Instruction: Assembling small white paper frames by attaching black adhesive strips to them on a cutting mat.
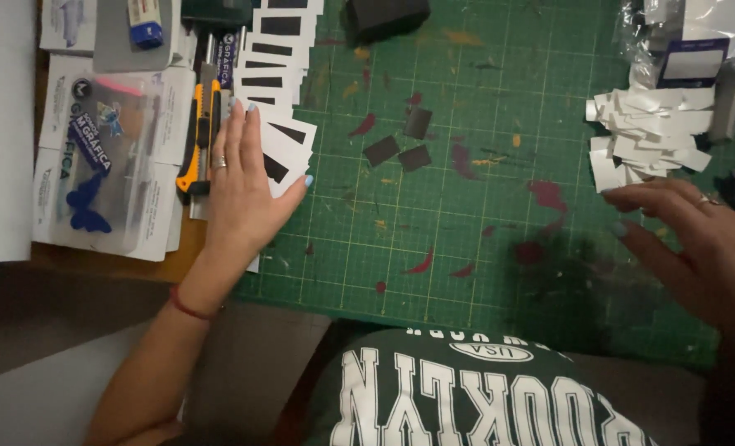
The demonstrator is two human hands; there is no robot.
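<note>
My left hand (247,194) lies flat and open on the fanned white cards with black rectangles (278,91) at the green cutting mat (466,248)'s left edge, while my right hand (698,239), loosely open and empty, reaches for the paper-strip pile (648,136); sorting seems underway, needing a light pinch next.

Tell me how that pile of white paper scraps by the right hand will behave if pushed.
The scraps look thin and light, so they would likely scatter rather than slide together. Loosely heaped, they could snag or curl against the right hand.
</note>
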